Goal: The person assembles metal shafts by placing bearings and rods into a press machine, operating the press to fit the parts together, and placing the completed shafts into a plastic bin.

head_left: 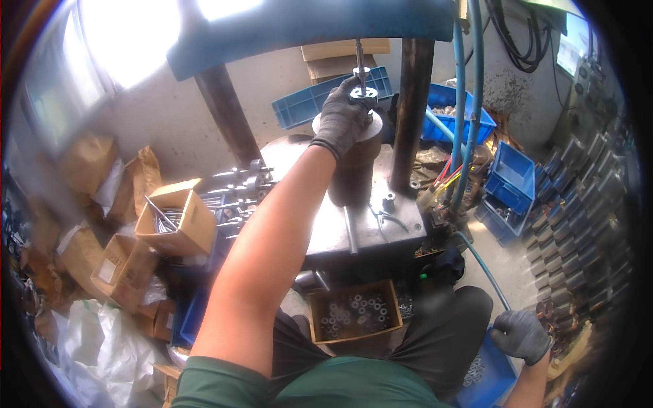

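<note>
My left hand [342, 114], in a dark grey glove, reaches far forward onto the top of a dark cylindrical fixture [354, 170] on the press table [381, 228]. Its fingers close on a small metal ring part [364, 96] right under the thin vertical press rod [359, 61]. My right hand [522, 334], also gloved, hangs low at the right over a blue crate [484, 377] of small metal rings, its fingers curled; what it holds is hidden.
A cardboard box [354, 311] of metal rings sits below the table between my knees. An open box of long metal pins [173, 217] stands at left among more cartons. Blue bins [510, 177] and hoses [466, 102] lie at right.
</note>
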Demonstrator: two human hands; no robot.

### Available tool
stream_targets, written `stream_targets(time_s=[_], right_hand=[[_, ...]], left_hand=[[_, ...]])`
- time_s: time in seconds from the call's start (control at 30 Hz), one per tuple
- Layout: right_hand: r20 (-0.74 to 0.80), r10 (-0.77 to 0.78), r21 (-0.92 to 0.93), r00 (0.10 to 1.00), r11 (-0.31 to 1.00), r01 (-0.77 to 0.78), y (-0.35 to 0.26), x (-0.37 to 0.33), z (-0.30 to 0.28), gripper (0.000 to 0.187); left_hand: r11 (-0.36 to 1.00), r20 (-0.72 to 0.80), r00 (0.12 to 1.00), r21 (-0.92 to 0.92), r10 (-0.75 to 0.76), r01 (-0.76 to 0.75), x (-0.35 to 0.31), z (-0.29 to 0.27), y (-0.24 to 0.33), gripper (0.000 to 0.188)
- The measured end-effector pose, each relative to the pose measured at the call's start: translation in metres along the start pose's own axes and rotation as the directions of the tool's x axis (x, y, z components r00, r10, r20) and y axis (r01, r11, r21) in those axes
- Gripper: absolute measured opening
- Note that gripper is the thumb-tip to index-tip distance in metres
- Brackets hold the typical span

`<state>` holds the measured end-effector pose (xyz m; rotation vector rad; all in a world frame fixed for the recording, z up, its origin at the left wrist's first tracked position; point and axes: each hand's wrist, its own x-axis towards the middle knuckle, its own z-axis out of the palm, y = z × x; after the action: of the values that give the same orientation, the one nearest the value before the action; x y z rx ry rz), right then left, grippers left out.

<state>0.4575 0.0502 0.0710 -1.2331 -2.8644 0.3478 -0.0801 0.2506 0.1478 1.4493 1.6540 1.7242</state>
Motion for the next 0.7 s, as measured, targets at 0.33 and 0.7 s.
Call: stream_targets(time_s=[0.33, 0.7], right_hand=[[-0.059, 0.102, 0.131, 0.993, 0.987, -0.093, -0.016, 0.015, -0.036, 0.023], [-0.182, 0.151, 0.186, 0.972, 0.976, -0.116, -0.020, 0.022, -0.050, 0.027]], left_hand=[[0.998, 0.069, 0.998, 0.066, -0.004, 0.000, -0.009, 0.000, 0.013, 0.052], [0.996, 0.059, 0.996, -0.053, -0.062, 0.065, 0.000, 0.000, 0.004, 0.053]])
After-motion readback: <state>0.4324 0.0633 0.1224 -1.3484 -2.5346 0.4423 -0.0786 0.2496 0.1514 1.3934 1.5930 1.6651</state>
